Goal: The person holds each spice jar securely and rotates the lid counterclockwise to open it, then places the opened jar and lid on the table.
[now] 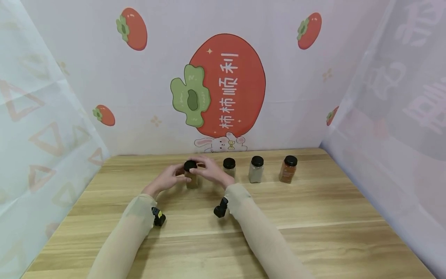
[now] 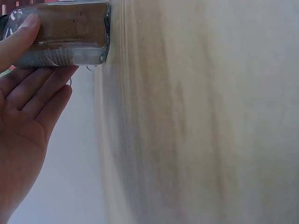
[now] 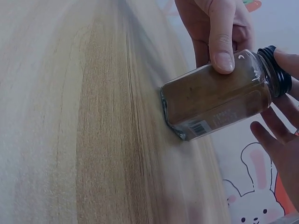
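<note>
A clear glass spice jar point(image 1: 192, 182) of brown powder, topped by a ribbed black lid point(image 3: 274, 70), stands toward the back left of the table. My left hand point(image 1: 168, 179) holds its body, the thumb point(image 2: 29, 27) on one face and the fingers passing behind. Over at the lid, my right hand point(image 1: 211, 170) grips with the thumb on its side and fingers around the far side. A barcode label shows low on the jar in the right wrist view. Part of the jar is covered by both hands in the head view.
Right of the hands stand three more black-lidded jars in a row: one point(image 1: 229, 164) partly behind my right wrist, one with pale powder point(image 1: 256, 174), one with orange-red powder point(image 1: 287, 173). A printed cloth backdrop point(image 1: 153, 77) rises behind the wooden table point(image 1: 195, 248), with cloth sides left and right.
</note>
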